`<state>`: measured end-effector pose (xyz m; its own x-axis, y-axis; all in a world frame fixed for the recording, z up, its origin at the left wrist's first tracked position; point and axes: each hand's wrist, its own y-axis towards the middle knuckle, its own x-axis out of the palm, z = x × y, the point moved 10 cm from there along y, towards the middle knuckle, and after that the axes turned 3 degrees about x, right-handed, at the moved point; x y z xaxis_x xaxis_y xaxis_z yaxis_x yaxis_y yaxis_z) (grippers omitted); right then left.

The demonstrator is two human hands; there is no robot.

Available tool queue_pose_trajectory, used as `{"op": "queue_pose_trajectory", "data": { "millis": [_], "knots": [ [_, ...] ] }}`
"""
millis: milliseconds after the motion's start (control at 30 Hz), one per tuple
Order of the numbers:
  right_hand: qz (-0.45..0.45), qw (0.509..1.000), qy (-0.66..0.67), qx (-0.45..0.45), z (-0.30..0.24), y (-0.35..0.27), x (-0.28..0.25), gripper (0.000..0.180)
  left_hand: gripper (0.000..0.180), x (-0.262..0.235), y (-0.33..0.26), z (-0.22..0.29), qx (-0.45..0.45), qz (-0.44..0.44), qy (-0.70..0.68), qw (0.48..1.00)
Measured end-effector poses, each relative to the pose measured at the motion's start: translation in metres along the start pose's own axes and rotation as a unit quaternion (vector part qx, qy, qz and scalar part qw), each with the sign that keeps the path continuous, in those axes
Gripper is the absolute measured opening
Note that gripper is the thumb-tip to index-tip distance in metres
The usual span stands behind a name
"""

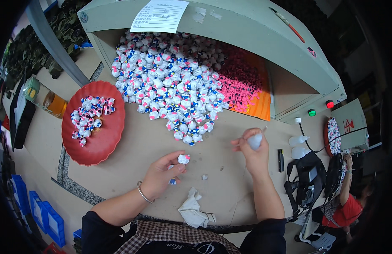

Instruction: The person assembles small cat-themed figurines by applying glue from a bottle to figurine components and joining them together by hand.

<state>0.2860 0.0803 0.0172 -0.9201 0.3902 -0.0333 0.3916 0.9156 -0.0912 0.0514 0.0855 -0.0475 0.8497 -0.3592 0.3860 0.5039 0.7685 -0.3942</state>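
Observation:
Between the fingertips of my left hand (pixel 164 172) is a small white figurine head (pixel 183 159) with a pink bow. A blue-and-white figurine piece (pixel 172 181) shows under the same hand, against the palm. My right hand (pixel 254 157) is wrapped round a small whitish squeeze bottle (pixel 255 141), its thin nozzle tilted up and to the right. The two hands are apart above the tabletop. Beyond them spreads a big pile of white figurines (pixel 162 84) with pink and blue parts. Beside it, many small pink pieces (pixel 240 86) lie on an orange sheet (pixel 263 103).
At left stands a red scalloped bowl (pixel 107 146) with several figurines. A crumpled white cloth (pixel 191 207) lies near the front edge. Two squeeze bottles (pixel 299 146), a black marker-like stick (pixel 281 161) and a black bag (pixel 308 180) are at right. A grey-green cabinet (pixel 230 31) arches over the pile.

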Motion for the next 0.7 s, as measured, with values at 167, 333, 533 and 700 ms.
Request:
{"op": "queue_pose_trajectory", "data": {
  "millis": [167, 333, 533, 700],
  "knots": [
    [0.067, 0.956, -0.267, -0.102, -0.012, 0.055, -0.009, 0.01, 0.036, -0.004, 0.001, 0.003, 0.01, 0.008, -0.023, 1.0],
    [0.063, 0.792, -0.552, -0.253, -0.013, 0.064, 0.02, 0.022, 0.039, -0.002, 0.0, 0.003, 0.005, -0.009, -0.013, 1.0],
    [0.016, 0.995, -0.095, 0.025, 0.01, 0.05, -0.004, 0.011, 0.036, 0.001, -0.002, 0.0, 0.008, -0.028, -0.022, 0.999],
    [-0.071, 0.982, 0.114, 0.133, 0.014, -0.03, 0.05, 0.01, 0.036, 0.017, -0.007, 0.003, 0.017, -0.084, -0.005, 0.996]
  ]
}}
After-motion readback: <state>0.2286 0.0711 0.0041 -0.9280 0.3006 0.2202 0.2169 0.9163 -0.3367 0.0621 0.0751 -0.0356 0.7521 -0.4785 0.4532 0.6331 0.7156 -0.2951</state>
